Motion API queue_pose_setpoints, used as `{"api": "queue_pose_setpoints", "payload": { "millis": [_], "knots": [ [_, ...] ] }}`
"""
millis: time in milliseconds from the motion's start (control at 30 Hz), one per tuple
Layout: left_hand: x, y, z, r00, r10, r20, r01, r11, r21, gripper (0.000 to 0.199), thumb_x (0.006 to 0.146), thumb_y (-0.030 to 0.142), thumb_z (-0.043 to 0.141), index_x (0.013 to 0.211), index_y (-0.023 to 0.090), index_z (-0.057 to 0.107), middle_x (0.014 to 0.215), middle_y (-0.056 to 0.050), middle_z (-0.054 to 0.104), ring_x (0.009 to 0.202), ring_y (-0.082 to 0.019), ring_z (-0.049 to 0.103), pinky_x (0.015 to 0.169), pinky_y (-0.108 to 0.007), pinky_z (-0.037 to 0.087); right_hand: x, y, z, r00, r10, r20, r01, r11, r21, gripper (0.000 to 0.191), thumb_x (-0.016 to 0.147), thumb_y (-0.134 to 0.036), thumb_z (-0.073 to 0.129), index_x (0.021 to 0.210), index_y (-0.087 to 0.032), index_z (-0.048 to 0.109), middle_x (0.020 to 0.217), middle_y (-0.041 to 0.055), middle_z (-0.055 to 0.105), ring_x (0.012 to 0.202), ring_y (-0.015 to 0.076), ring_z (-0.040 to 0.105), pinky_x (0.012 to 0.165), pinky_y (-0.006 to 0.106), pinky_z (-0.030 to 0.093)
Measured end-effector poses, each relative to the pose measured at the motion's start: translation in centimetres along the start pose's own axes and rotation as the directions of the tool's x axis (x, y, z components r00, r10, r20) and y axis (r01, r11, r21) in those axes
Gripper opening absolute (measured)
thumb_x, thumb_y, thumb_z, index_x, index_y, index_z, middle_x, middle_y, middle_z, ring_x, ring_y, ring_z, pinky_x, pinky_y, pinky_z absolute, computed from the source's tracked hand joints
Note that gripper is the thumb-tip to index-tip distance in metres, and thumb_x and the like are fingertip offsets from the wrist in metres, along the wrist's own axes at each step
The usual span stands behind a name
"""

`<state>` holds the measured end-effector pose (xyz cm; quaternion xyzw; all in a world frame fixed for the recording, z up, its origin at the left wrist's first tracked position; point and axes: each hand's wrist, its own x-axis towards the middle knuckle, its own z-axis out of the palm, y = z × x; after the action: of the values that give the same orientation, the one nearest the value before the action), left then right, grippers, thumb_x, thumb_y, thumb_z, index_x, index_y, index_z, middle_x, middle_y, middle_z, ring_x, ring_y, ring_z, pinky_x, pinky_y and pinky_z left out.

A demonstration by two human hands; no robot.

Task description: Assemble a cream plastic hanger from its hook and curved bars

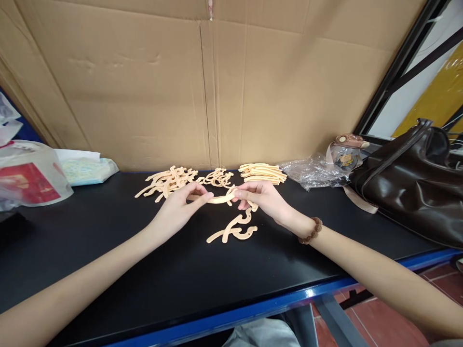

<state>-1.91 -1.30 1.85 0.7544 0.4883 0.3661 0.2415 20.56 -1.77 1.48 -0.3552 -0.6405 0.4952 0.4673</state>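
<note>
Above the black table, my left hand (190, 197) pinches one end of a beige curved strip (219, 199), which looks like a clothes-hanger arm. My right hand (258, 195) is closed on the strip's other end, where a smaller beige part seems to meet it; the fingers hide how the two join. Just below my hands lie beige hook-ended hanger pieces (233, 229), crossing one another on the tabletop. Behind my left hand spreads a loose pile of similar hook-ended pieces (170, 178). Small curved hooks (218, 177) are heaped behind the held strip.
Stacked beige strips (263, 172) lie at the back, beside crumpled clear plastic (313, 172). A brown leather bag (408, 183) and a clear cup (345, 153) stand right. At left are a translucent bag (34, 173) and a pale packet (87, 168). Cardboard (152, 96) walls the back.
</note>
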Motion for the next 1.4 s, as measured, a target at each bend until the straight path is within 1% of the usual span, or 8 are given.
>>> {"api": "queue_pose_setpoints", "payload": {
  "millis": [167,300,367,500,833,1067,1200,1400],
  "knots": [
    [-1.0,0.8,0.7,0.974,0.226,0.023,-0.226,0.955,0.19,0.028,0.087,0.05,0.055,0.089,0.022,0.058,0.095,-0.002,0.064,0.091,-0.022,0.059,0.082,-0.036,0.045,-0.4,0.1,0.6,0.997,-0.031,0.072,0.032,0.999,-0.009,0.013,0.079,-0.029,0.071,0.08,-0.016,0.073,0.073,0.0003,0.07,0.057,0.0081,0.062,0.056,0.019,0.049],
    [-1.6,1.1,1.1,0.903,0.426,0.054,-0.419,0.849,0.322,0.019,0.088,0.04,0.058,0.095,0.022,0.056,0.095,-0.001,0.063,0.092,-0.021,0.057,0.085,-0.037,0.042,-0.7,0.4,1.2,0.995,-0.025,0.1,0.023,0.999,0.023,0.017,0.078,-0.032,0.072,0.084,-0.016,0.075,0.08,0.0015,0.072,0.059,0.0086,0.064,0.06,0.021,0.051],
    [-1.7,1.1,1.1,0.883,0.462,0.081,-0.463,0.829,0.314,0.014,0.091,0.035,0.055,0.094,0.022,0.054,0.092,0.0,0.061,0.087,-0.018,0.057,0.08,-0.033,0.043,-0.8,0.5,1.4,0.995,-0.016,0.103,0.012,0.999,0.032,0.017,0.078,-0.031,0.073,0.084,-0.016,0.075,0.078,0.0012,0.072,0.058,0.0088,0.064,0.06,0.022,0.051],
    [-1.7,0.9,1.1,0.893,0.435,0.116,-0.45,0.859,0.245,0.012,0.093,0.034,0.051,0.091,0.022,0.052,0.09,0.002,0.059,0.08,-0.014,0.057,0.071,-0.026,0.044,-0.8,0.5,1.5,0.992,-0.021,0.127,0.018,0.999,0.027,0.017,0.078,-0.031,0.073,0.085,-0.016,0.075,0.083,0.0019,0.073,0.059,0.0087,0.064,0.059,0.021,0.05],
    [-1.7,0.5,1.2,0.91,0.382,0.161,-0.409,0.891,0.197,0.01,0.092,0.031,0.051,0.087,0.022,0.05,0.087,0.002,0.055,0.076,-0.013,0.057,0.068,-0.024,0.044,-0.7,0.8,1.4,0.986,-0.037,0.162,0.036,0.999,0.015,0.02,0.078,-0.036,0.072,0.084,-0.017,0.073,0.078,0.0003,0.07,0.057,0.0088,0.063,0.054,0.02,0.048],
    [-1.8,0.8,1.3,0.938,0.304,0.167,-0.336,0.914,0.228,0.01,0.081,0.019,0.049,0.079,0.023,0.041,0.064,0.008,0.046,0.054,-0.01,0.045,0.055,-0.022,0.037,-0.6,0.1,1.2,0.999,-0.011,-0.038,0.013,0.997,0.07,0.036,0.086,-0.052,0.058,0.094,-0.018,0.065,0.079,-0.0001,0.065,0.056,0.0088,0.061,0.055,0.022,0.05],
    [-1.8,1.0,1.3,0.946,0.255,0.198,-0.301,0.92,0.252,0.013,0.075,0.017,0.049,0.08,0.024,0.039,0.056,0.01,0.039,0.048,-0.011,0.041,0.052,-0.022,0.033,-0.6,-0.2,1.1,0.998,0.004,-0.065,0.001,0.997,0.072,0.028,0.084,-0.046,0.059,0.082,-0.018,0.057,0.076,-0.0014,0.062,0.055,0.0084,0.058,0.054,0.022,0.047],
    [-1.8,0.8,1.4,0.95,0.215,0.225,-0.27,0.929,0.254,0.01,0.078,0.02,0.046,0.084,0.025,0.04,0.056,0.01,0.039,0.048,-0.012,0.042,0.053,-0.023,0.034,-0.5,-0.1,1.1,0.999,-0.002,-0.054,0.004,0.999,0.04,0.018,0.08,-0.031,0.061,0.093,-0.02,0.054,0.08,-0.0017,0.063,0.062,0.0096,0.059,0.058,0.023,0.049]
  ]
}}
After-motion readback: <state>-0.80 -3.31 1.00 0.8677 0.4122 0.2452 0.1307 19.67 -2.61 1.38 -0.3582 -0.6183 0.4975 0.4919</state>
